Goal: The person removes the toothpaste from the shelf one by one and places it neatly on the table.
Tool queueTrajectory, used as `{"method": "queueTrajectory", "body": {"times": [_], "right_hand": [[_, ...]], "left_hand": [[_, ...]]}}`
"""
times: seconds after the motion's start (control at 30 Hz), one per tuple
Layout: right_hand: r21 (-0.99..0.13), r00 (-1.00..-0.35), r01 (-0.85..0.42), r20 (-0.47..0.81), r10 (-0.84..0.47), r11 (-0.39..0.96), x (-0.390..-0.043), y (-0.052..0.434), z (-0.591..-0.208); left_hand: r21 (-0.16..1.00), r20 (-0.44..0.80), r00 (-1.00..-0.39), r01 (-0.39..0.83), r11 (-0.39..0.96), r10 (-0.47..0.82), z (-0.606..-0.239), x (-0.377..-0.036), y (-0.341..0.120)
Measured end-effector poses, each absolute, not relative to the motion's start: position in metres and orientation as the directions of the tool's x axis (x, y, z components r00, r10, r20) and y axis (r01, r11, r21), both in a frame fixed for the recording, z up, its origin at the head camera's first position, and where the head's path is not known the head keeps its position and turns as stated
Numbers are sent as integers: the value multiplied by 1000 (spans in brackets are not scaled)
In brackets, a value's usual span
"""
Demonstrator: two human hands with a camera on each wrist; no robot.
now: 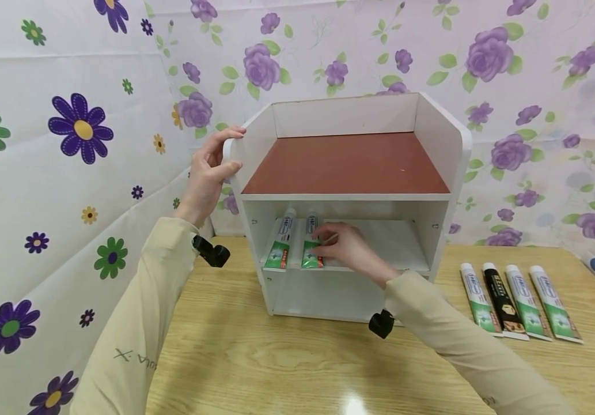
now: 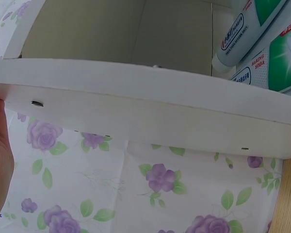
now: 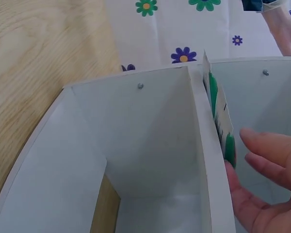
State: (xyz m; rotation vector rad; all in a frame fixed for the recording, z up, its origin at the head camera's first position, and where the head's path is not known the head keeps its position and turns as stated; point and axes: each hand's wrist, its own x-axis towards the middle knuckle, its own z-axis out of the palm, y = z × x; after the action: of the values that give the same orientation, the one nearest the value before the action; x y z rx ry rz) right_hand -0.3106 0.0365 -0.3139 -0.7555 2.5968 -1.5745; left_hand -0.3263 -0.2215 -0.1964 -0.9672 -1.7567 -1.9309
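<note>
A small white cabinet (image 1: 364,197) with a reddish-brown top stands on the table. My left hand (image 1: 210,167) grips the front edge of its left side panel, thumb in front and fingers over the edge. Two green-and-white toothpaste tubes lie on the middle shelf, caps toward the back: the left tube (image 1: 280,242) and the right tube (image 1: 311,242). At the right tube is my right hand (image 1: 346,245), its fingertips along that tube's right edge. In the right wrist view, these fingers (image 3: 266,145) are spread and loosely bent, with the tube's green end beside them.
To the right on the wooden table (image 1: 276,369) lie several toothpaste tubes in a row, among them a black tube (image 1: 503,300) and a green-and-white tube (image 1: 555,302). The cabinet's lower compartment (image 1: 323,294) lies below the shelf. Flowered cloth (image 1: 328,46) hangs behind and at the left.
</note>
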Motion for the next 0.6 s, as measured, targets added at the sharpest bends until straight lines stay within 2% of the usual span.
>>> {"method": "queueTrajectory", "body": {"times": [0.2,0.37,0.6], "right_hand": [[-767,-871,-431,215,-442,475,-313,28,-309],[-732,-881,-412,168,-442,542,-312,24,-304],[-764,-899,-351,112,-424,541,-311,18,-301]], "left_hand": [[716,698,-694,675,-178,177,-197,-327,-221],[717,698,-694,674,-180,179,-197,-327,-220],[716,698,-694,674,-182,177,-197,-328,-220]]}}
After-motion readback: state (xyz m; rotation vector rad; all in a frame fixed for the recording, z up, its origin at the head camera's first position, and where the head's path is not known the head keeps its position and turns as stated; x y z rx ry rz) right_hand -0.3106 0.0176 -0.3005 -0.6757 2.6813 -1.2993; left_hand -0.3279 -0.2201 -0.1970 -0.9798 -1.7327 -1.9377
